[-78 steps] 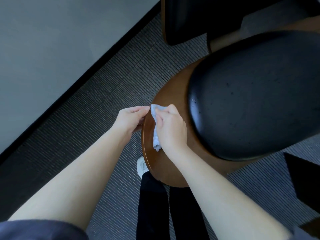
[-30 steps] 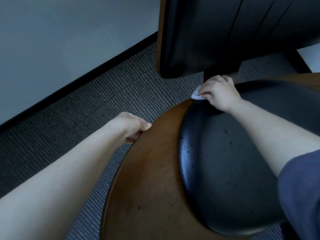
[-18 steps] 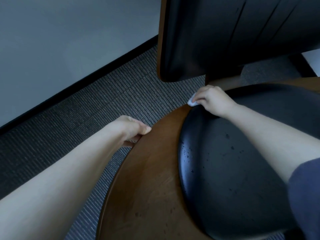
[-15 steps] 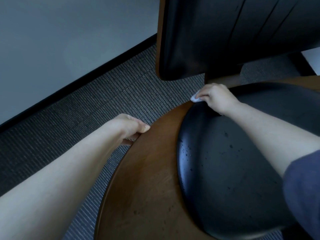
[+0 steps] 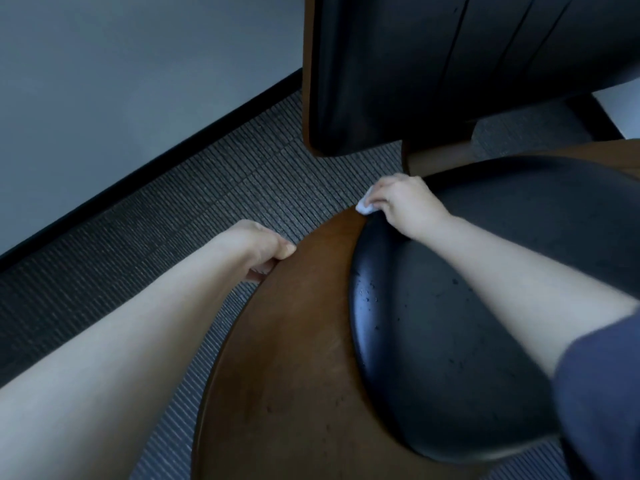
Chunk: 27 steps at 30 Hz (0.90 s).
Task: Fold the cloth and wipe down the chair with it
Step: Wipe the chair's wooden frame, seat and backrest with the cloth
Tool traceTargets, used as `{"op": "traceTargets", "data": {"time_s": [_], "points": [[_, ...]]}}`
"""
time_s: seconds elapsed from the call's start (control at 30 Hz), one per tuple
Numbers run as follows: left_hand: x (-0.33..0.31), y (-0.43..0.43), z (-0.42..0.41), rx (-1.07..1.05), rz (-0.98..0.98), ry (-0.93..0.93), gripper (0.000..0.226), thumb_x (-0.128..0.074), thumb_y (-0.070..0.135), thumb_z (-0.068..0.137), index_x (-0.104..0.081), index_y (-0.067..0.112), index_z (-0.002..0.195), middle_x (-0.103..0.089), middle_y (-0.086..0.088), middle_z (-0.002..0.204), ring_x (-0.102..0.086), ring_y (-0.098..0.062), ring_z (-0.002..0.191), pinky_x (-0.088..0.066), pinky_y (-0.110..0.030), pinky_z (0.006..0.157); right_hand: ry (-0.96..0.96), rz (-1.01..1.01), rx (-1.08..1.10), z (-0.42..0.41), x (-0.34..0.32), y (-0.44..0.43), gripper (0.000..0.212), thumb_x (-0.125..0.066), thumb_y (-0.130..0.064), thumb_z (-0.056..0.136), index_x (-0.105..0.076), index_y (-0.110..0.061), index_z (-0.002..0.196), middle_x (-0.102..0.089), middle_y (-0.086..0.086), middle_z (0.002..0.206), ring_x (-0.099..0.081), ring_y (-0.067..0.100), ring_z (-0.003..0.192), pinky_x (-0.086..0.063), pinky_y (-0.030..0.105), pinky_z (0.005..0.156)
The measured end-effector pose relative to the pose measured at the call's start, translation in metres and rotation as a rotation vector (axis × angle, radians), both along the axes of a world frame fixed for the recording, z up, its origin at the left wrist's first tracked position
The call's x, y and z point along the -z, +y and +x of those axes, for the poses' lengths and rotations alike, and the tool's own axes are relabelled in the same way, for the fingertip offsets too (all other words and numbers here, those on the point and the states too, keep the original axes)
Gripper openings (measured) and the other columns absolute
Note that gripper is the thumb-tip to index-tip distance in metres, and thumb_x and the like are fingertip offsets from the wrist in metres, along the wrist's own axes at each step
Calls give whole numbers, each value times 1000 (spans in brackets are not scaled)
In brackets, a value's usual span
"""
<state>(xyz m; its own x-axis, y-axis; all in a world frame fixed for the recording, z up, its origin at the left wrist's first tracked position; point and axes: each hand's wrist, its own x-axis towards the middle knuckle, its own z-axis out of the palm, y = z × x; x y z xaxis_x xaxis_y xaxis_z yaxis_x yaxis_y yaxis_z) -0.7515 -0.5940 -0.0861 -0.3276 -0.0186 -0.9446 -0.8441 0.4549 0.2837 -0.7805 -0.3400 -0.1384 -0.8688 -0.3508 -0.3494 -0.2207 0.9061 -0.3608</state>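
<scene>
The chair has a brown wooden seat rim (image 5: 291,341), a black padded cushion (image 5: 450,341) and a black backrest (image 5: 415,64). My right hand (image 5: 405,202) presses a small folded white cloth (image 5: 364,206) on the far left edge of the seat, where cushion meets wood; most of the cloth is hidden under my fingers. My left hand (image 5: 259,247) grips the left edge of the wooden rim, thumb on top, fingers curled under.
Ribbed grey carpet (image 5: 173,220) runs left of the chair to a pale wall (image 5: 121,81) with a black baseboard. A wooden support post (image 5: 436,157) joins seat and backrest. My dark sleeve (image 5: 602,393) shows at lower right.
After folding the cloth with both hands at the seat's front edge, my right hand carried it to the far left rim and rubs there in small strokes. My left hand holds the rim.
</scene>
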Motion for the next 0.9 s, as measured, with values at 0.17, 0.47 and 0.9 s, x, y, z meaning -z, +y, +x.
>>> {"op": "traceTargets", "data": {"time_s": [0.17, 0.47, 0.9], "points": [[-8, 2, 7, -23, -14, 73, 10, -68, 16, 92, -74, 15, 99, -72, -10, 96, -68, -24, 90, -54, -34, 79, -30, -92, -15, 26, -14, -35, 24, -57, -2, 88, -76, -14, 98, -67, 5, 108, -60, 29, 103, -46, 39, 91], [-41, -23, 60, -185, 30, 89, 14, -64, 23, 95, -74, 18, 102, -75, -7, 92, -70, -21, 86, -59, -34, 79, -6, -238, 93, 89, -46, -82, 25, -54, 0, 87, -74, -13, 93, -67, 7, 103, -61, 29, 97, -47, 43, 87], [-100, -55, 143, -383, 74, 163, 20, -57, 18, 99, -72, 19, 112, -77, -3, 91, -74, -17, 82, -59, -26, 69, 114, -434, 586, 195, -91, -143, 22, -60, 0, 82, -75, -16, 84, -69, -1, 94, -62, 27, 84, -51, 48, 79]]}}
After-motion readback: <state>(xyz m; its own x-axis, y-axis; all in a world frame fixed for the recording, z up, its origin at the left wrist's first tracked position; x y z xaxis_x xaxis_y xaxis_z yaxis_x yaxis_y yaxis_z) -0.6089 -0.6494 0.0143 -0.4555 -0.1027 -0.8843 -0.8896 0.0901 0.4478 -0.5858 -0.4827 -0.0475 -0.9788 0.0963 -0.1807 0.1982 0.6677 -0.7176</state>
